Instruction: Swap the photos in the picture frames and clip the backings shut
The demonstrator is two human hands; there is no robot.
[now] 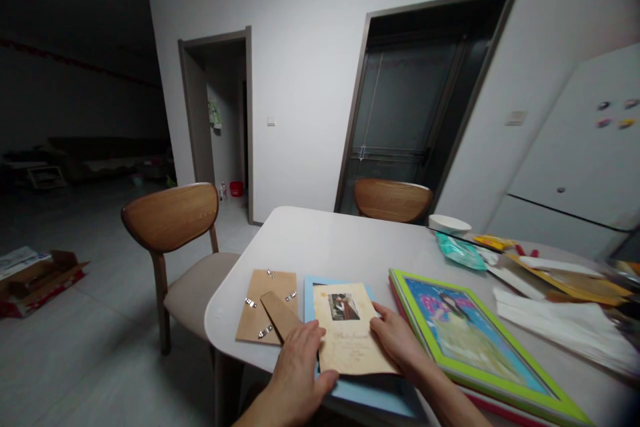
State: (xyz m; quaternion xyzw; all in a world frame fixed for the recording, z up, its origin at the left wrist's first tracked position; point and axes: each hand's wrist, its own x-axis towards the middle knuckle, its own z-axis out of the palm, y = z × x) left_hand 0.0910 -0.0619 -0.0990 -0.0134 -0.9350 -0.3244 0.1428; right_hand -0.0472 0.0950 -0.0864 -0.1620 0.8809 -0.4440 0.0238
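A cream paper sheet with a small photo and faint print lies over a light blue picture frame. My left hand is at the sheet's lower left edge, thumb and fingers closed on it. At the right edge, my right hand grips the same sheet. Left of the blue frame is a brown backing board with metal clips and a stand leg, which my left hand partly covers.
On the right lies a green picture frame on top of a red one. Beyond it are white sheets, a teal packet and a white bowl. Wooden chairs stand at the table's left and far side.
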